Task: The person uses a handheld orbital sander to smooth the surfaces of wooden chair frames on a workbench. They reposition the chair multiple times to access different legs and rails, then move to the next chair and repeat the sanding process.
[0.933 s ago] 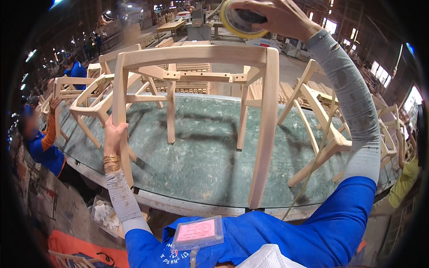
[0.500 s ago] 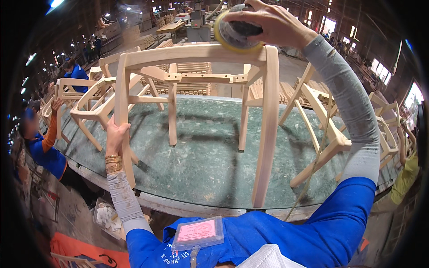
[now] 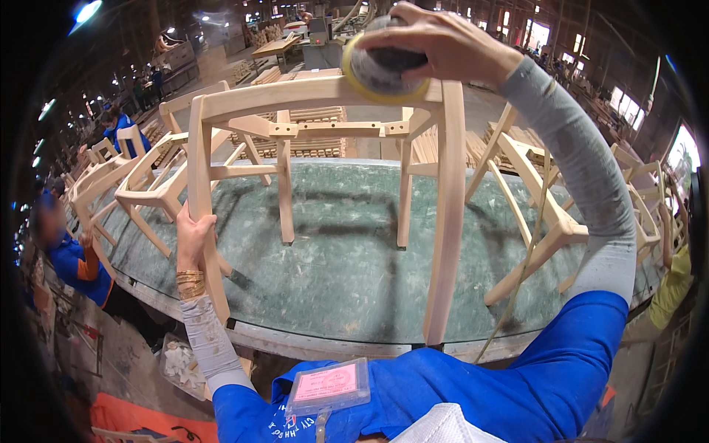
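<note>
A pale wooden chair frame (image 3: 295, 96) stands on the green-topped table, its top rail running across in front of me. My left hand (image 3: 194, 235) is wrapped round its left upright, low down. Up at the right part of the top rail, my right hand (image 3: 443, 44) grips a round orbital sander (image 3: 388, 63) with a dark body and a yellow-edged pad. The pad is tilted and rests against the rail near the right corner. Part of the rail's right end is hidden behind the sander.
More wooden chair frames stand left (image 3: 151, 173) and right (image 3: 543, 210) on the green tabletop (image 3: 332, 273). A co-worker in blue (image 3: 77, 258) is at the left; another's yellow sleeve (image 3: 668, 288) shows at the right. Stacked wood strips (image 3: 317, 136) lie beyond the table; a bin (image 3: 181, 362) sits below.
The sander in my right hand has shifted slightly left and down along the rail, its pad tilting more toward me. At the left, the co-worker's raised arm has lowered.
</note>
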### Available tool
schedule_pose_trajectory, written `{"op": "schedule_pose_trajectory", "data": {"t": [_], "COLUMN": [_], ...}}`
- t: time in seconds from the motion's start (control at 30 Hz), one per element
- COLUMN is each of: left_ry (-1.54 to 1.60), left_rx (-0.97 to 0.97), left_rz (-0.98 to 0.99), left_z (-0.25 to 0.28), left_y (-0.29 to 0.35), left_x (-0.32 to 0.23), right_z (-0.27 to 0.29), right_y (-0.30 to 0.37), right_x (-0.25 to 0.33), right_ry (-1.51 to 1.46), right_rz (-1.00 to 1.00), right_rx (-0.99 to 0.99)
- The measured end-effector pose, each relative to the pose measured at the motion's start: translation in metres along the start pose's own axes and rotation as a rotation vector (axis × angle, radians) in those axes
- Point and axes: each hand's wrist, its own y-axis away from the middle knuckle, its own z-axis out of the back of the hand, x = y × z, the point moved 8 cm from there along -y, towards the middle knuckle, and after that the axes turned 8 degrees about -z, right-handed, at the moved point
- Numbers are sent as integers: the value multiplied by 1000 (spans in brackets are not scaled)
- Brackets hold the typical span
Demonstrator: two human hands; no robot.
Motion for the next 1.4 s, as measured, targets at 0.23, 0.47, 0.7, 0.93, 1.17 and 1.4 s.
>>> {"op": "schedule_pose_trajectory", "data": {"t": [0.23,0.47,0.7,0.93,1.17,1.4], "left_ry": [-64,-25,-13,-25,-57,-45], "left_rx": [-39,-24,13,-15,-18,9], "left_rz": [12,15,-22,12,24,20], "left_z": [14,4,3,3,7,-1], "left_y": [3,-5,-4,0,-2,-7], "left_x": [8,8,7,1,4,-5], "right_z": [20,-15,-5,23,15,9], "right_y": [-2,-4,-2,-3,0,-1], "right_x": [-19,-13,-14,-20,-1,-12], "right_ry": [149,262,36,166,54,20], "right_rz": [-221,-18,-40,-286,-85,-80], "right_rx": [82,-144,-44,52,-10,-62]}}
